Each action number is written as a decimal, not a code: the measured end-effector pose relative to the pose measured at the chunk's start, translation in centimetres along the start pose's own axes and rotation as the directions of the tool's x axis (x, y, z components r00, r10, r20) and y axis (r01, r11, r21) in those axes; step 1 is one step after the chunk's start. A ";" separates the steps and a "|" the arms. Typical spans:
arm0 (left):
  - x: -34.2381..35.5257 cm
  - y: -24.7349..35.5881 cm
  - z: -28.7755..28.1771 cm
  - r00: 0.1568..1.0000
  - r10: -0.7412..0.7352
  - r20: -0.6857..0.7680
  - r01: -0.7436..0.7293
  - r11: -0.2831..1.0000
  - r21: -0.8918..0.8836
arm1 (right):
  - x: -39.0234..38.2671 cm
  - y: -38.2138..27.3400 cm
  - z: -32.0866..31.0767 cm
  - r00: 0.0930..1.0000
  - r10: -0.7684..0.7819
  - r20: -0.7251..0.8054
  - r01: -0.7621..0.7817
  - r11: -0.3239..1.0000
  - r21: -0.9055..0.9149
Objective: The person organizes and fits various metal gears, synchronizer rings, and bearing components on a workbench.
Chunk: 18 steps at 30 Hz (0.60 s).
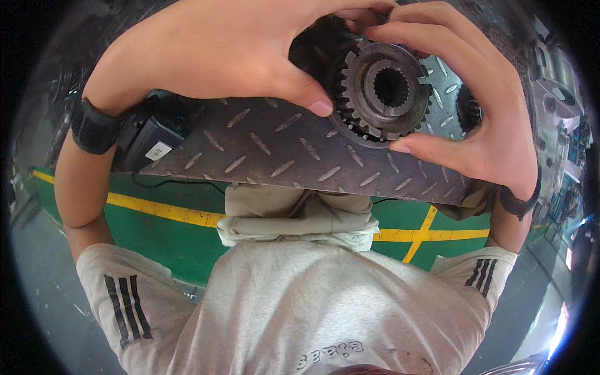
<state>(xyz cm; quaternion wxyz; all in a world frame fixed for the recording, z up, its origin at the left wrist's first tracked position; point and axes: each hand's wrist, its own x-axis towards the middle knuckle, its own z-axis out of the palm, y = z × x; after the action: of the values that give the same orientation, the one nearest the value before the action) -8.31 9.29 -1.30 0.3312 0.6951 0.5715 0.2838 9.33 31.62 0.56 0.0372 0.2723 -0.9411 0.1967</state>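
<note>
Your right hand (500, 119) holds the dark grey, round, toothed metal gear (371, 94) between thumb (431, 152) and fingers (417, 36), right of centre over the dark, raised-tread metal bench (275, 140). Your left hand (231, 53) arches along the gear's left side, thumb tip (315, 103) at its edge; whether the left fingers grip cannot be told.

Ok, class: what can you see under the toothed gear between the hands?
A curved metal rim peeks out beneath the gear, with treaded plate around it. The gear covers whatever else lies underneath.
</note>
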 end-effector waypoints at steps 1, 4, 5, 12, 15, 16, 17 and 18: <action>-0.1 -0.2 0.2 0.999 0.034 -0.032 -0.034 0.999 -0.009 | 0.0 -0.2 -0.2 1.000 0.007 0.022 -0.006 0.999 -0.048; -0.3 0.5 -0.3 0.997 0.060 -0.045 -0.054 0.992 0.114 | 0.0 -0.5 -0.6 0.993 0.108 0.044 -0.111 0.992 0.065; -0.2 0.0 -0.8 0.999 0.049 0.005 -0.049 0.998 0.032 | 0.0 -0.4 -0.6 0.993 0.114 0.040 -0.117 0.989 0.091; 0.4 0.4 -2.2 0.996 0.058 0.073 -0.052 0.995 -0.079 | -0.7 0.3 0.1 0.987 0.149 -0.068 -0.133 0.973 0.191; 1.1 0.5 -1.9 0.994 -0.061 0.088 0.063 0.998 -0.023 | 0.0 -0.1 -1.2 0.987 0.153 0.042 -0.156 0.983 0.091; 1.0 0.7 -1.8 0.991 -0.098 0.086 0.097 0.995 0.011 | -0.1 -0.2 -1.2 0.989 0.139 0.039 -0.142 0.986 0.085; 0.5 1.4 -2.0 0.997 -0.044 0.056 0.043 0.999 0.017 | -0.2 -0.2 -1.3 0.991 0.126 0.037 -0.129 0.989 0.077; 0.5 1.4 -2.0 0.999 -0.016 0.042 0.015 1.000 0.020 | -0.2 -0.1 -1.3 0.993 0.106 0.051 -0.109 0.991 0.080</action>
<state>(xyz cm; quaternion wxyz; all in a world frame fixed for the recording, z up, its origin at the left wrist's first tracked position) -8.86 9.90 1.05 0.3387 0.6998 0.5723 0.2610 9.52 32.20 1.77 -0.0066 0.2270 -0.9461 0.2307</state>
